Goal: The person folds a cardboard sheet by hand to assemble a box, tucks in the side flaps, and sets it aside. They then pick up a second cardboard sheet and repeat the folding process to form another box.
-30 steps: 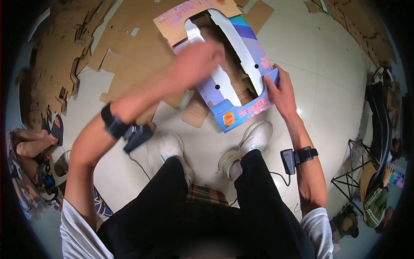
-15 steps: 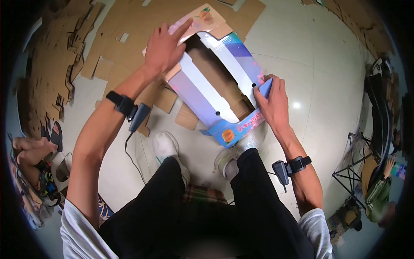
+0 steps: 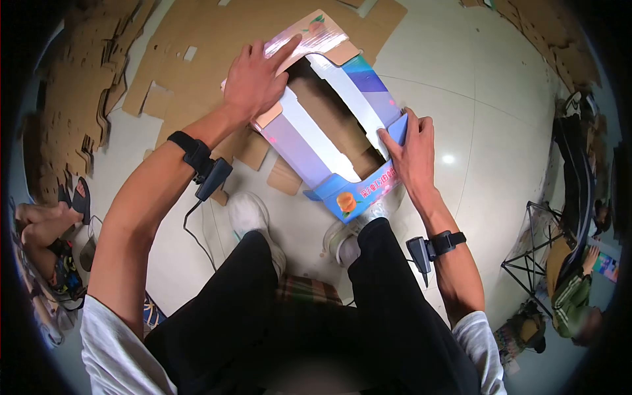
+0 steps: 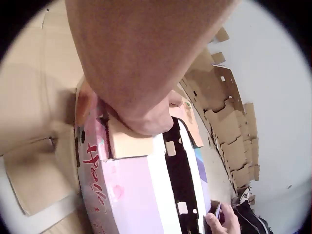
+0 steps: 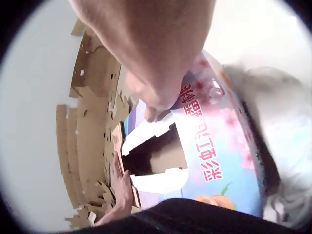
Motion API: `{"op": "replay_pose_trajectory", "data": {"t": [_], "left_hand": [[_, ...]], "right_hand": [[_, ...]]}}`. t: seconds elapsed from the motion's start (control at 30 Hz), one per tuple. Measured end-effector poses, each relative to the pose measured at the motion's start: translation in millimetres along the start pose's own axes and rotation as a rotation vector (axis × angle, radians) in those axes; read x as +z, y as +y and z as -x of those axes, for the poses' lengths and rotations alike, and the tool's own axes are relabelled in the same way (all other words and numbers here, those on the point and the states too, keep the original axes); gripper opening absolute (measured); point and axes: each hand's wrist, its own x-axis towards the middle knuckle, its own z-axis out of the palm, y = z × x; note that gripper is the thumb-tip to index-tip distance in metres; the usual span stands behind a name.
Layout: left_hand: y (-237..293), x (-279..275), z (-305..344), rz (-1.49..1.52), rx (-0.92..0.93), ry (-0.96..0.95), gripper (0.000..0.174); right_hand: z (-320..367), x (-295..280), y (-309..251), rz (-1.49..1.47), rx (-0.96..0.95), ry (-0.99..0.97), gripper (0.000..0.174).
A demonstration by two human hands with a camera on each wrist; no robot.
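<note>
A colourful printed cardboard box [image 3: 296,148] with a long cut-out in its top lies tilted over the floor in the head view. The left hand [image 3: 255,82] presses on its far left corner, index finger stretched along the far end flap [image 3: 316,33]. At the near right corner, the right hand [image 3: 415,155] pinches a small blue flap [image 3: 397,129] between thumb and fingers. The left wrist view shows the left hand [image 4: 146,114] against the tan flap [image 4: 129,141]. In the right wrist view the right hand [image 5: 156,95] is at the corner beside red lettering.
Flattened cardboard [image 3: 191,85] covers the floor beyond the box and to the left. The wearer's shoes [image 3: 249,214] stand below the box's near end. A black folding frame [image 3: 530,253] and a seated person [image 3: 573,299] are at the right; another person's legs [image 3: 49,220] show at the left.
The left hand has moved from above the box's opening onto its far left corner. The box has shifted left and towards the wearer, with the right hand still on its near right corner.
</note>
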Motion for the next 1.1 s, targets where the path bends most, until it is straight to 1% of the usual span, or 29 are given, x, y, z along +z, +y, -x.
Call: {"op": "replay_pose_trajectory", "data": {"t": [0.1, 0.2, 0.3, 0.5, 0.6, 0.7, 0.8, 0.9, 1.1], "left_hand": [[-4.7, -0.2, -1.1, 0.012, 0.0, 0.022, 0.081], [-5.0, 3.0, 0.3, 0.027, -0.009, 0.034, 0.08], [-1.7, 4.0, 2.0, 0.029, -0.012, 0.052, 0.081], [-2.9, 7.9, -0.8, -0.016, -0.022, 0.05, 0.082], [-4.9, 7.2, -1.6, -0.024, -0.027, 0.049, 0.081], [-6.3, 9.2, -0.8, -0.002, -0.017, 0.052, 0.081], [-4.3, 7.7, 1.9, 0.002, -0.017, 0.061, 0.08], [-5.9, 8.1, 0.1, 0.008, -0.018, 0.071, 0.08], [-4.4, 10.9, 2.2, -0.004, -0.016, 0.101, 0.08]], "right_hand": [[-0.5, 0.9, 2.7, -0.157, 0.017, -0.027, 0.067], [2.5, -0.5, 2.5, -0.153, 0.064, -0.041, 0.065], [3.4, -0.1, 1.3, -0.169, 0.054, -0.016, 0.067], [2.9, -0.5, 0.5, -0.194, 0.077, -0.019, 0.074], [3.9, 4.6, 6.2, -0.224, 0.046, 0.028, 0.078], [3.6, 2.7, 7.4, -0.171, 0.048, -0.015, 0.08], [3.2, 1.6, 3.5, -0.13, 0.05, -0.016, 0.08], [0.6, 1.6, 1.8, -0.175, 0.063, -0.041, 0.083], [-9.8, 7.8, 13.8, 0.022, -0.094, -0.084, 0.089]]}}
